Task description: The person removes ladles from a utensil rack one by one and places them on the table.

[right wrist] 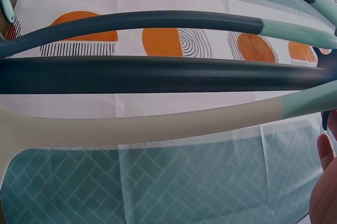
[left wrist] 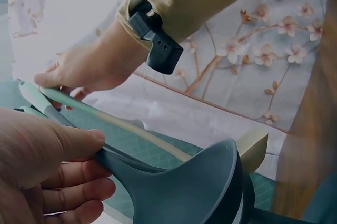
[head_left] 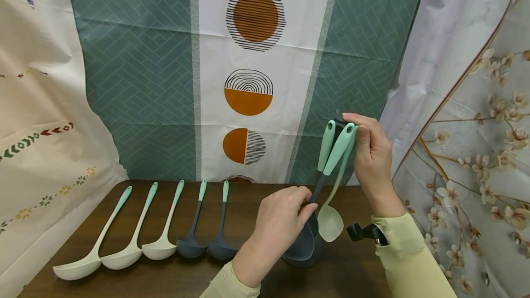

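My left hand grips the neck of a dark grey ladle with a mint handle, thumb on the near side. Its bowl hangs low beside the stand. Up at the top of the dark utensil stand, my right hand holds on beside the handle ends, its fingertips partly hidden. A cream ladle with a mint handle hangs on the right of the stand, close to the right thumb. Another mint handle with a dark shaft shows behind the front one; its bowl is mostly hidden.
On the brown table, several ladles lie in a row to the left. Cream ladles come first, then two dark grey ladles. A patterned cloth hangs behind, and a floral cloth at the right.
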Available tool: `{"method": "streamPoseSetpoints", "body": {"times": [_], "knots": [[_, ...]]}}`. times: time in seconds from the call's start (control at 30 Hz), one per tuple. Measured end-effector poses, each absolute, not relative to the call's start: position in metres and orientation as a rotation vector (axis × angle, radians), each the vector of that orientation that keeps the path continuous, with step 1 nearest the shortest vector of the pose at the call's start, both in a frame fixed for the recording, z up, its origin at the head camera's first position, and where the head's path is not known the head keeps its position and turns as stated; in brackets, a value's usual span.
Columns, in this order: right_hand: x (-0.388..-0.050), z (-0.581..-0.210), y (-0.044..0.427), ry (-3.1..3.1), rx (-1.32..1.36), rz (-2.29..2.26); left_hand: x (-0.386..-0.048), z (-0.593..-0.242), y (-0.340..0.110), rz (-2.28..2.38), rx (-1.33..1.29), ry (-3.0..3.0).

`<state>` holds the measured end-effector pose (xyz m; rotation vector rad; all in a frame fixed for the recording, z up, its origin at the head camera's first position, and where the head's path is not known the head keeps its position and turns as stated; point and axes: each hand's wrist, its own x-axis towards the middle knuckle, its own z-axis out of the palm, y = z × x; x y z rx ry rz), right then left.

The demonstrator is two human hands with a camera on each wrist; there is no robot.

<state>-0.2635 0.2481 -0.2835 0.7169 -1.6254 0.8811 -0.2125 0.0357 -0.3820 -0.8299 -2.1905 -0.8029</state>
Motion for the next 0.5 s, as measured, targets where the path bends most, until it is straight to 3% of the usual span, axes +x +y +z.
{"method": "streamPoseSetpoints", "body": {"times": [0.5], "knots": [[-0.2643, -0.2841, 0.2466, -1.613, 0.701, 0.898, -0.2085, -0.3772, 0.0329, -0.820, -0.835, -2.178]]}}
